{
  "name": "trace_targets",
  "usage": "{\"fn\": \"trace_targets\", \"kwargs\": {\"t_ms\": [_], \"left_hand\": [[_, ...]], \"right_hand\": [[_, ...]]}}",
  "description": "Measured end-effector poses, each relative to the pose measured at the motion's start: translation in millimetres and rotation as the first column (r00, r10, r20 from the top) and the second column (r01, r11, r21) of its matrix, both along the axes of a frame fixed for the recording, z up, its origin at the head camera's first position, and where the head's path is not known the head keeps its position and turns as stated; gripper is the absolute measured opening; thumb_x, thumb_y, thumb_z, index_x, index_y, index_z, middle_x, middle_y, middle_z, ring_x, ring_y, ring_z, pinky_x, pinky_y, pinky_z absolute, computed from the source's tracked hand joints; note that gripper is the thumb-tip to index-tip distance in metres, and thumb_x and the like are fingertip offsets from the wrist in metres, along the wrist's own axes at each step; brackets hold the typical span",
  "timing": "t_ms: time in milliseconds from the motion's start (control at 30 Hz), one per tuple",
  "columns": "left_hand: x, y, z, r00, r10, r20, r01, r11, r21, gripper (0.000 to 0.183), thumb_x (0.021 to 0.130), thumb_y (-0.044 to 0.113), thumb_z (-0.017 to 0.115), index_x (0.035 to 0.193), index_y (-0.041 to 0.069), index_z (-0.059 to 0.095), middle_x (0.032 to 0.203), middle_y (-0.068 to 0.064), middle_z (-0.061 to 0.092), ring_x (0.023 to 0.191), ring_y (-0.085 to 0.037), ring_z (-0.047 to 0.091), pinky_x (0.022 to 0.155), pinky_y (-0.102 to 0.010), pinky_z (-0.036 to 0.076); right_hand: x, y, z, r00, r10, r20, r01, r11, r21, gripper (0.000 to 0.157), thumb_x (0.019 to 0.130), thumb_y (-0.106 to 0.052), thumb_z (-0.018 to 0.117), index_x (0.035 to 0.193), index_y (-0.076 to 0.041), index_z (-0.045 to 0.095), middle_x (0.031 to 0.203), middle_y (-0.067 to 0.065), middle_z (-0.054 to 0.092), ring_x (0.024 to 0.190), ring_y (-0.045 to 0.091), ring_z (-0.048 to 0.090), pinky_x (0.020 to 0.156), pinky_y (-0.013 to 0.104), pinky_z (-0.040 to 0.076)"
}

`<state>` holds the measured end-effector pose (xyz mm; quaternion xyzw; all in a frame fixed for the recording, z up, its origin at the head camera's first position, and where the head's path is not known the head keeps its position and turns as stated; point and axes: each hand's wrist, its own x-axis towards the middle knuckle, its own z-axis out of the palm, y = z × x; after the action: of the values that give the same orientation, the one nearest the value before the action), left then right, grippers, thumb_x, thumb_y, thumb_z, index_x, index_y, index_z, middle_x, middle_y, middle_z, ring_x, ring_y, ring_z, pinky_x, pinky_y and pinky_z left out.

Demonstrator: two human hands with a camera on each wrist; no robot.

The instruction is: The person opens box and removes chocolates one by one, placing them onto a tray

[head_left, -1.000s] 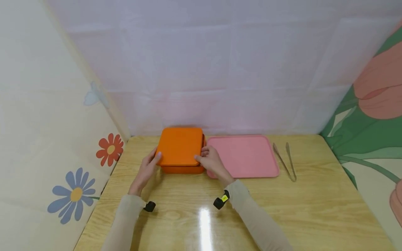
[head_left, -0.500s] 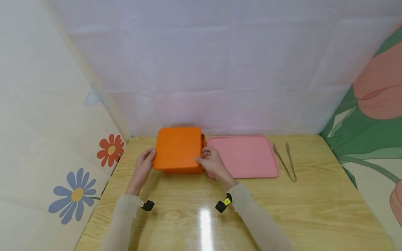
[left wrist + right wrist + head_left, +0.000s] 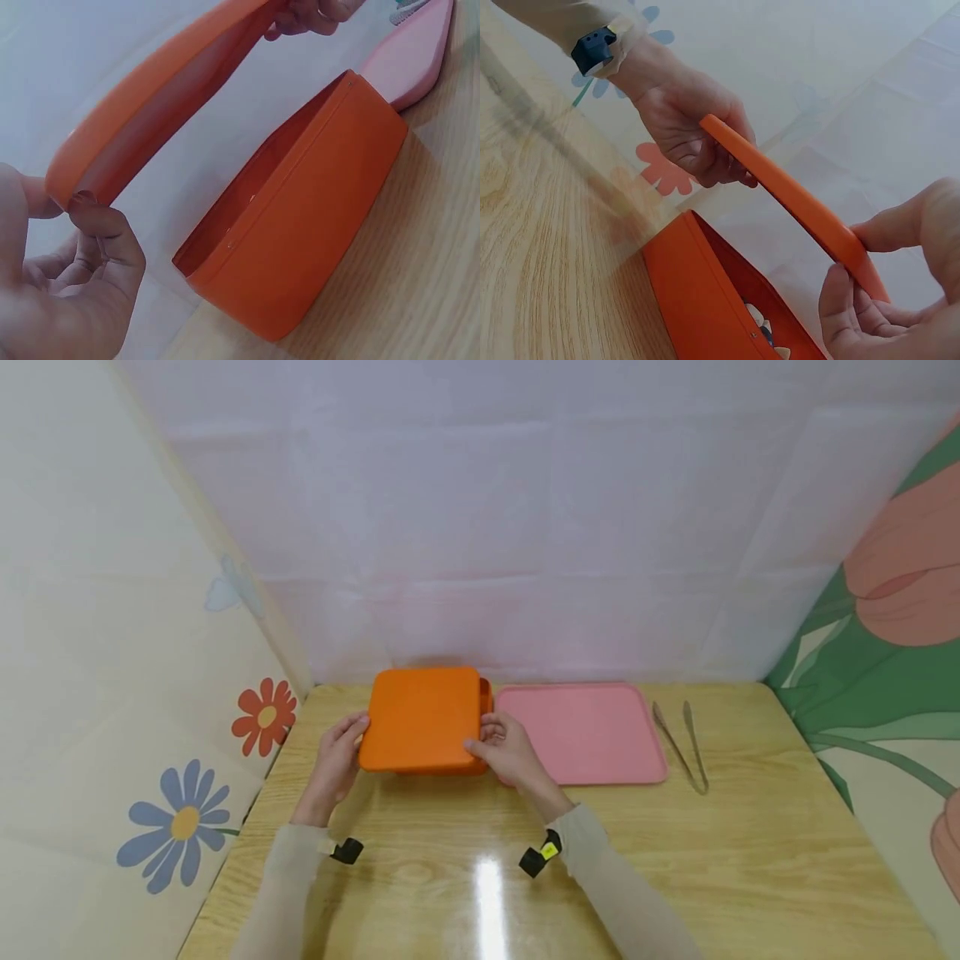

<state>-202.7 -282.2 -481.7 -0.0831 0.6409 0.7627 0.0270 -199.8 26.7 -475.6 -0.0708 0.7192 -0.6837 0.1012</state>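
Observation:
An orange lid is held level above an orange box, with a gap between them in both wrist views. My left hand pinches the lid's left edge, thumb on top and fingers curled beneath. At the opposite edge my right hand pinches it the same way. The box stands on the table, uncovered along its near side. Inside it, the right wrist view shows several small pale and dark pieces, partly hidden by the box wall.
A pink tray lies just right of the box. Beyond it rest metal tongs, spread apart. A pale cloth wall rises behind the wooden table, and flowered panels stand at both sides.
The lid has come up off the box and shifted left and toward me, in both hands. More of the box's right side shows. Tray and tongs have stayed put.

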Motion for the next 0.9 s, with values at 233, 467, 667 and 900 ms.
{"fn": "trace_targets", "kwargs": {"t_ms": [233, 467, 667, 900], "left_hand": [[8.6, -1, 1.2, 0.999, -0.046, -0.018, 0.046, 0.998, -0.030, 0.031, 0.113, 0.033, 0.056, 0.135, 0.011, 0.058, 0.117, 0.009, 0.065, 0.097, -0.007, 0.070, 0.079, -0.023, 0.062], [19.3, 0, -0.5, 0.997, -0.068, -0.034, 0.067, 0.996, -0.052, 0.028, 0.112, 0.033, 0.057, 0.130, 0.012, 0.064, 0.116, 0.008, 0.066, 0.097, -0.009, 0.069, 0.079, -0.025, 0.062], [30.0, 1, -0.5, 0.998, -0.065, -0.016, 0.064, 0.996, -0.054, 0.021, 0.113, 0.031, 0.057, 0.122, 0.014, 0.064, 0.113, 0.007, 0.066, 0.094, -0.010, 0.070, 0.078, -0.027, 0.062], [41.9, -4, -2.6, 0.993, -0.115, -0.003, 0.115, 0.992, -0.061, 0.020, 0.113, 0.032, 0.056, 0.120, 0.016, 0.066, 0.113, 0.007, 0.068, 0.089, -0.011, 0.073, 0.076, -0.028, 0.063]], "right_hand": [[2.9, 3, -1.5, 1.000, -0.009, 0.011, 0.009, 0.999, -0.042, 0.052, 0.094, -0.007, 0.079, 0.141, 0.003, 0.058, 0.126, 0.017, 0.065, 0.115, 0.030, 0.064, 0.083, 0.028, 0.058], [3.5, 3, -5.2, 0.999, -0.025, 0.029, 0.029, 0.989, -0.144, 0.045, 0.099, -0.002, 0.072, 0.140, 0.008, 0.056, 0.114, 0.016, 0.064, 0.087, 0.017, 0.067, 0.079, 0.040, 0.064], [5.8, 5, -5.1, 0.999, -0.021, 0.044, 0.028, 0.986, -0.164, 0.042, 0.101, -0.001, 0.070, 0.139, 0.010, 0.056, 0.111, 0.013, 0.064, 0.081, 0.013, 0.065, 0.071, 0.029, 0.059], [13.1, 9, -7.7, 0.998, 0.000, 0.064, 0.007, 0.993, -0.117, 0.042, 0.102, -0.007, 0.072, 0.140, 0.006, 0.059, 0.116, 0.016, 0.065, 0.084, 0.013, 0.065, 0.073, 0.034, 0.059]]}}
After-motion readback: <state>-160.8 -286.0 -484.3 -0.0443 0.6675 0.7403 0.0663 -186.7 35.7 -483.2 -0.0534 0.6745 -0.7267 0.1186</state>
